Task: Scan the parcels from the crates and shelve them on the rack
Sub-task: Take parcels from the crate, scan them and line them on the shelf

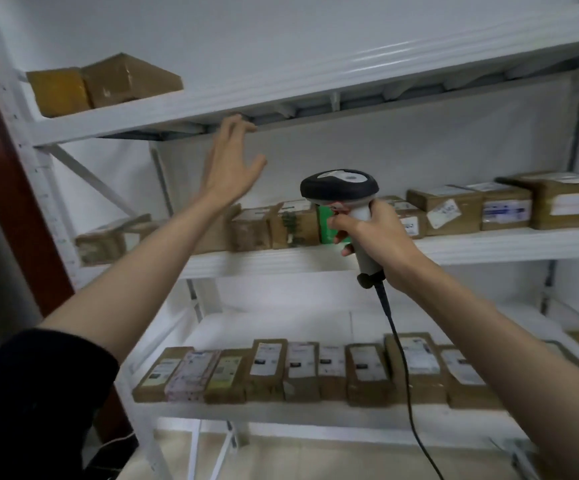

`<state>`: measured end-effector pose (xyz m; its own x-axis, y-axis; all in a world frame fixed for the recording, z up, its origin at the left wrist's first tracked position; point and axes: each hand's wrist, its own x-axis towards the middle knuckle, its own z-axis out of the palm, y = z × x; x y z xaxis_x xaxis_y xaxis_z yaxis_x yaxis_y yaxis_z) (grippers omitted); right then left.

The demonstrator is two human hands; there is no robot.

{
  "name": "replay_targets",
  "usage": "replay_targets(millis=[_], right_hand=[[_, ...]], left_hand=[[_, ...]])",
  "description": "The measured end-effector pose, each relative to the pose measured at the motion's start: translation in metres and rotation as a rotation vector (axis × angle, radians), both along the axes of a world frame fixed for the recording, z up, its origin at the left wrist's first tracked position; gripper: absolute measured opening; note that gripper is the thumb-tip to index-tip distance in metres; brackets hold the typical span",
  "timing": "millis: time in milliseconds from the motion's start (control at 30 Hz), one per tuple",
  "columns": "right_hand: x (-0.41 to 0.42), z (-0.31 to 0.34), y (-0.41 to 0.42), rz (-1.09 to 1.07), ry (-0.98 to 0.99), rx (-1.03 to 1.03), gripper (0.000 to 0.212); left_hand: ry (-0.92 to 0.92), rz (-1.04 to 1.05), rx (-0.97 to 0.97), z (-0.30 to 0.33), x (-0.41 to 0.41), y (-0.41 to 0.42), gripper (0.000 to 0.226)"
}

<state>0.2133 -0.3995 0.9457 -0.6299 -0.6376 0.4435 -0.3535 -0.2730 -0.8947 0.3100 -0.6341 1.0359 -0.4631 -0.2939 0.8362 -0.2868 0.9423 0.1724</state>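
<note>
- The left hand [231, 167] is raised toward the front edge of the rack's [315, 86] upper shelf, fingers straight and spread, grasping nothing; the fingertips reach the underside of that shelf's lip, though contact cannot be told for sure.
- The right hand [376, 237] grasps the pale handle of a barcode scanner [345, 199], fingers curled round it, with the dark head upright and turned toward the middle shelf.
- A black cable [402, 358] hangs from the bottom of the scanner's handle and runs down past the lower shelf.
- On the upper shelf, at its left end, sit two brown parcels [103, 83] side by side, touching.
- The middle shelf carries a row of taped brown parcels [454, 209] along its length; one with a green face [326, 223] stands just behind the scanner.
- The lower shelf holds a close row of flat parcels [302, 370] with white labels facing up, packed edge to edge.
- A dark sleeve [32, 393] covers the left upper arm at the lower left corner.
</note>
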Motion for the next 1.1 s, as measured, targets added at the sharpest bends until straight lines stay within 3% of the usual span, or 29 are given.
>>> replay_targets(millis=[233, 367, 600, 900, 1100], right_hand=[[0.007, -0.068, 0.134, -0.253, -0.031, 0.134, 0.015], [0.006, -0.109, 0.238, -0.449, -0.102, 0.197, 0.016], [0.019, -0.178, 0.436, -0.809, -0.312, 0.251, 0.016], [0.036, -0.272, 0.634, -1.069, -0.586, 0.278, 0.02], [0.029, -0.337, 0.702, -1.067, -0.745, 0.296, 0.019]], left_hand=[[-0.058, -0.38, 0.054, -0.115, -0.046, 0.149, 0.039], [-0.262, -0.692, 0.113, -0.181, -0.07, 0.264, 0.039], [-0.54, -1.056, 0.171, -0.275, -0.103, 0.451, 0.04], [-1.041, -1.15, 0.223, -0.406, -0.139, 0.619, 0.027], [-1.196, -1.069, 0.415, -0.501, -0.14, 0.683, 0.012]])
